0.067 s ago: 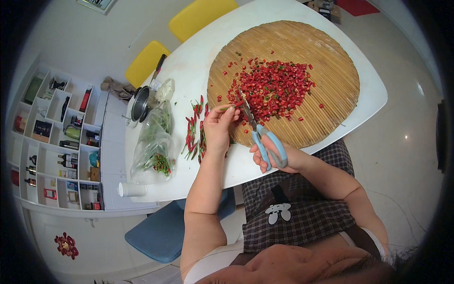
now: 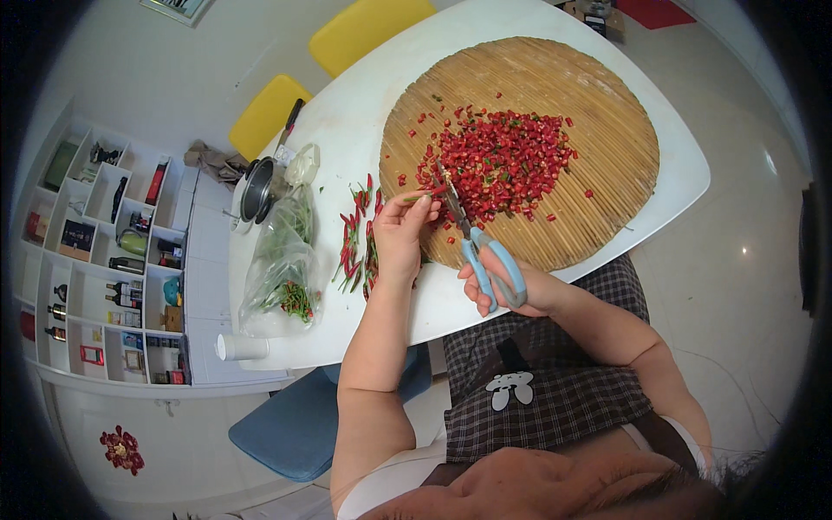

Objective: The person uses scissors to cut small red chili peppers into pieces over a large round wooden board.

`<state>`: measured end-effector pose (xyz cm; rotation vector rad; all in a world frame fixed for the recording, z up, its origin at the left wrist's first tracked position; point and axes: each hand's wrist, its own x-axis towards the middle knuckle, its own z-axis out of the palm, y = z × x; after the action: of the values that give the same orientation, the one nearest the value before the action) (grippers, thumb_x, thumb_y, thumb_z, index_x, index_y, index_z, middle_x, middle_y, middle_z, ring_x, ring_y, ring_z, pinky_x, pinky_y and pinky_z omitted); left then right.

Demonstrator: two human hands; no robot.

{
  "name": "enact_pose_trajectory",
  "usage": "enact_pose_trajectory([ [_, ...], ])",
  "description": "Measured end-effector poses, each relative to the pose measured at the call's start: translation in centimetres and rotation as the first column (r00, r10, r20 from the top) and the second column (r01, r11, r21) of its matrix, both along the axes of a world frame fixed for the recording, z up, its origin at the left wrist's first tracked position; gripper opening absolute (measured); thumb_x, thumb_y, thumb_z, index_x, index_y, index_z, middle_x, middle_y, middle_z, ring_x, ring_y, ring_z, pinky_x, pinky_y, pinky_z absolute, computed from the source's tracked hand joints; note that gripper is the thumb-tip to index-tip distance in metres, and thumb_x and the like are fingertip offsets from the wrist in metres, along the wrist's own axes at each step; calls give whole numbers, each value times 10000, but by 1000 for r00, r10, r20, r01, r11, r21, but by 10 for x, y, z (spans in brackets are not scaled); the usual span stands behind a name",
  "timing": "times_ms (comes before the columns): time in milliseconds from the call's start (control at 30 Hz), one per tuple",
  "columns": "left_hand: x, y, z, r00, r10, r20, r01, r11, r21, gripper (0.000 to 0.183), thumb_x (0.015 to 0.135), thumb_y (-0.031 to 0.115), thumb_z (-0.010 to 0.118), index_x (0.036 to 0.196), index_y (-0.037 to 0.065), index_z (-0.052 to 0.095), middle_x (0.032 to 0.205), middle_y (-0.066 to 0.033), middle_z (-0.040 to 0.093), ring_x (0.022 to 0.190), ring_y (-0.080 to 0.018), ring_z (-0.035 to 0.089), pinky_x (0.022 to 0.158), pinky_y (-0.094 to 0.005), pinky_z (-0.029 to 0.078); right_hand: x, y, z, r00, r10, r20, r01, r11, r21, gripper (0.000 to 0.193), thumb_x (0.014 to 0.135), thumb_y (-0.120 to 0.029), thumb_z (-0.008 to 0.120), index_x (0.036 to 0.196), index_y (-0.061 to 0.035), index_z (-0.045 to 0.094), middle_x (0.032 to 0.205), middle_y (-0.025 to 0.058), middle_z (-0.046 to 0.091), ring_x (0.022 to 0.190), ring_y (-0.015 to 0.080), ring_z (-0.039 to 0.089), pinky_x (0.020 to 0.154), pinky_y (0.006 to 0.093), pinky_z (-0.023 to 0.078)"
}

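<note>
Between the fingertips of my left hand [image 2: 401, 230] is a red chili pepper [image 2: 438, 191], pinched with its red end toward the scissors. My right hand [image 2: 511, 288] grips the scissors [image 2: 471, 238] by their light blue handles. The blades point away from me and meet the chili's red end, just above the near left part of the mat. A heap of chopped red chili [image 2: 503, 160] with a few green bits covers the middle of the round slatted mat [image 2: 607, 130]. Whole red chilies [image 2: 351, 247] lie on the table left of my left hand.
The white table [image 2: 685, 160] carries a clear plastic bag [image 2: 282, 251] with chilies inside, a dark pot [image 2: 257, 191], a black-handled knife [image 2: 292, 120] and a white cylinder [image 2: 243, 347]. Yellow chairs [image 2: 368, 35] stand at the far side, a blue chair [image 2: 290, 433] at the near left.
</note>
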<state>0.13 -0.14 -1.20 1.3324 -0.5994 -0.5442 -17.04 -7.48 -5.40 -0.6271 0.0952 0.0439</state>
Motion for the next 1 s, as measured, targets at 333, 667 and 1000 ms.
enact_pose_trajectory([
  [333, 2, 2, 0, 999, 15, 29, -15, 1000, 12, 117, 841, 39, 589, 947, -10, 575, 842, -85, 631, 750, -116, 615, 695, -219, 507, -3, 0, 1, 998, 7, 58, -5, 999, -35, 439, 934, -436, 363, 1004, -14, 461, 729, 65, 518, 555, 117, 509, 541, 269, 460],
  [667, -1, 1, 0, 997, -1, 72, 1, 1000, 3, 131, 838, 28, 590, 961, -14, 573, 857, -85, 629, 774, -127, 620, 704, -225, 509, 0, 1, -2, 998, -18, 63, 21, 999, -46, 487, 907, -473, 415, 1020, 0, 439, 776, 88, 550, 569, 136, 553, 570, 282, 493],
  [1000, -1, 1, -1, 997, -5, 74, 2, 999, 34, 143, 839, 31, 591, 973, -17, 573, 852, -82, 630, 768, -122, 617, 696, -220, 505, -2, 2, 5, 1000, -4, -2, 4, 998, -55, 425, 914, -422, 436, 1001, -6, 449, 759, 78, 539, 558, 134, 533, 551, 260, 458],
])
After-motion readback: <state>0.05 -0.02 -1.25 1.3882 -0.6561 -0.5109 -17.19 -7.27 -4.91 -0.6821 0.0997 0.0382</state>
